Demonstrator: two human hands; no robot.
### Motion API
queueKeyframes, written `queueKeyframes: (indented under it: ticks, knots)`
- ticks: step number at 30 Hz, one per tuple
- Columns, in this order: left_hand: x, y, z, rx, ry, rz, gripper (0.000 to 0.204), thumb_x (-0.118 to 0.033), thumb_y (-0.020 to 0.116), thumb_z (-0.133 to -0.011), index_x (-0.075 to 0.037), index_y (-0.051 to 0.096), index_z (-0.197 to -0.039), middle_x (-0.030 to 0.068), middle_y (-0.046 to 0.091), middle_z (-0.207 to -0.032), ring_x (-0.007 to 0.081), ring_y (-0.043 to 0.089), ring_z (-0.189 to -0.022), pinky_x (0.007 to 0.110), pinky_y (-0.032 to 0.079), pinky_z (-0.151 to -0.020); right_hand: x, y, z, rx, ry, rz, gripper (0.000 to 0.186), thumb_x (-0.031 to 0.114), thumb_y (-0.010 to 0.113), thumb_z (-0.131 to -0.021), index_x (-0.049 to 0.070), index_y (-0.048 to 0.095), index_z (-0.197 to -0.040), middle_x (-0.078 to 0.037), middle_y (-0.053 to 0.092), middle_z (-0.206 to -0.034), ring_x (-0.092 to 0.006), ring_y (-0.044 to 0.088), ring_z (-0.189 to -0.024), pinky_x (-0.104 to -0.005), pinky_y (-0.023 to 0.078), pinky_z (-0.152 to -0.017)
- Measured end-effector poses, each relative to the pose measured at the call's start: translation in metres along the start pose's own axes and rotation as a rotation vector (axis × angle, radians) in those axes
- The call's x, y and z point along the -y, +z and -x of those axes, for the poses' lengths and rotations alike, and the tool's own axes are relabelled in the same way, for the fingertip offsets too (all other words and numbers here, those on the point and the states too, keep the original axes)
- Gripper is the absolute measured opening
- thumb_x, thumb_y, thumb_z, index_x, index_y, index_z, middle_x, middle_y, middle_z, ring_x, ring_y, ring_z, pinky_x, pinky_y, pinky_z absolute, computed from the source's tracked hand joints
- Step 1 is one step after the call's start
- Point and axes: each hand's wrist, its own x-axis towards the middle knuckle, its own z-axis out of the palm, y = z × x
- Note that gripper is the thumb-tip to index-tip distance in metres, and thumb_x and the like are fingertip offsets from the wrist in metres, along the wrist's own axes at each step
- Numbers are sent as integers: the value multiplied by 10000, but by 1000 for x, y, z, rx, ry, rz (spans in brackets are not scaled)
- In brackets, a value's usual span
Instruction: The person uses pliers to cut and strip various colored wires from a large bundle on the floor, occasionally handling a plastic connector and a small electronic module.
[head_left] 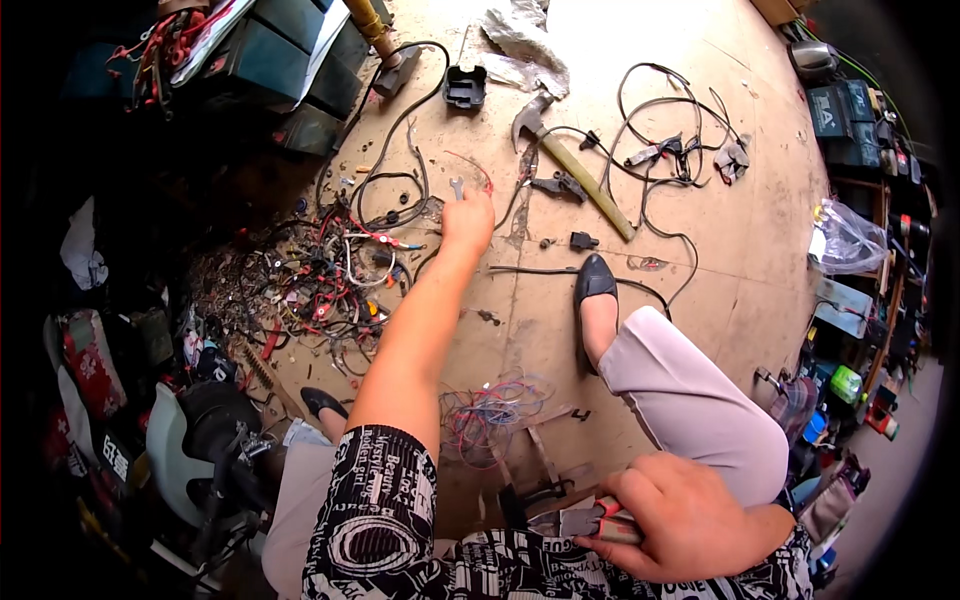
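My left hand [468, 217] reaches down to the floor, its fingers closed round a small open-end wrench [457, 186]. Only the wrench's silver head sticks out past the fingers. A thin red wire [487, 180] lies right beside that hand. Close to my lap, my right hand [672, 515] grips a pair of pliers [578, 522] by red-and-grey handles, with the jaws pointing left. A hammer [580, 172] with a yellowish handle lies to the right of my left hand, next to a black clip-like part [560, 187].
A heap of cut wires and scraps [320, 270] spreads at the left. Black cables [620, 120] coil at the far right. A black plastic housing [465, 88] stands at the back. Thin coloured wires [495, 410] lie between my legs, near a metal frame [540, 455]. Batteries [265, 60] stand far left.
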Motion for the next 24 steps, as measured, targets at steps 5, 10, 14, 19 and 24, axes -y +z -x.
queueKeyframes:
  ticks: [5, 10, 14, 19, 24]
  knots:
    - [-11, -46, 60, -434, -322, 613, 157, -157, 557, -855, -38, 518, -950, 165, 566, -930, 366, 598, -759, 463, 483, -640, 13, 8, 18, -17, -155, 90, 390, 334, 731, -728, 50, 558, -931, -85, 490, -724, -265, 536, -644, -350, 435, -559]
    - [-11, -85, 126, -298, -462, 1174, 122, -133, 589, -876, -22, 565, -920, 85, 627, -826, 158, 612, -761, 323, 478, -674, 27, 21, 37, -48, -252, 156, 377, 337, 720, -729, 51, 552, -908, -90, 484, -724, -263, 530, -659, -347, 430, -569]
    - [7, -112, 184, -214, -587, 1992, 155, -175, 501, -946, -35, 565, -956, 51, 651, -882, 129, 602, -788, 283, 482, -712, 25, 38, 45, -132, -333, 226, 281, 299, 649, -796, 49, 520, -791, -102, 532, -704, -252, 560, -656, -341, 459, -566]
    - [39, -139, 249, -271, -593, 2415, 106, -166, 465, -966, -80, 516, -1000, 53, 561, -1031, 237, 574, -978, 524, 496, -873, 24, 59, 49, -103, -363, 357, 306, 323, 630, -809, 34, 529, -789, -115, 553, -706, -274, 576, -641, -368, 475, -569]
    - [79, -168, 291, -409, -656, 2456, 99, -131, 488, -951, -116, 541, -1034, 31, 595, -954, 211, 582, -960, 448, 502, -874, 24, 75, 43, -74, -341, 408, 338, 324, 623, -815, -6, 562, -854, -155, 611, -761, -327, 628, -654, -404, 517, -597]
